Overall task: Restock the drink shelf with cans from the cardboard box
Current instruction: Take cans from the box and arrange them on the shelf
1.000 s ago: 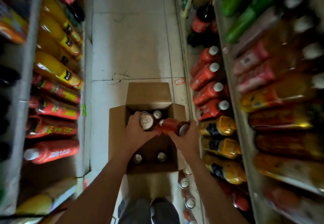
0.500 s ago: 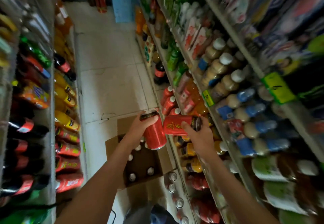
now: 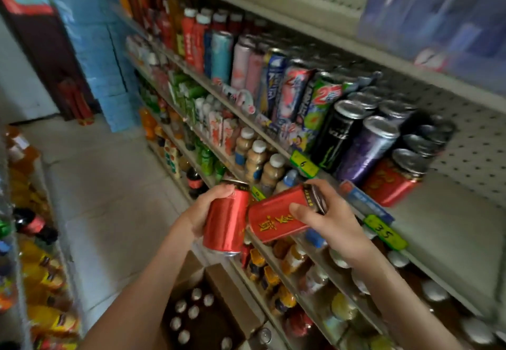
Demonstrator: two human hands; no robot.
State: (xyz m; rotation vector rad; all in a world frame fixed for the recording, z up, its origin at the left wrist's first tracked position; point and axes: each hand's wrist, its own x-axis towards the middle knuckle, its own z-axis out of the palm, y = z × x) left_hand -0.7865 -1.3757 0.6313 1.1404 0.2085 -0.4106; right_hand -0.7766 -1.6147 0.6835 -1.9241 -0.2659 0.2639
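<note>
My left hand (image 3: 204,207) grips a red can (image 3: 226,221) held nearly upright. My right hand (image 3: 327,218) grips a second red can (image 3: 279,218) lying on its side, gold lettering facing me; the two cans almost touch. Both are in front of the drink shelf (image 3: 449,229), whose right part is a bare grey board. One matching red can (image 3: 391,182) stands there beside tall dark cans. The open cardboard box (image 3: 232,297) sits on the floor below my arms, with several can tops (image 3: 189,311) showing inside.
Tall cans (image 3: 350,141) in several colours fill the shelf to the left of the bare stretch. Yellow price tags (image 3: 384,233) line the shelf edge. Bottles fill the lower shelves (image 3: 295,262) and the left rack (image 3: 32,240). Tiled aisle floor (image 3: 109,185) runs ahead.
Both hands lifted a red can each out of the box and raised them to shelf height. My view swung from the floor up and right toward the can shelf.
</note>
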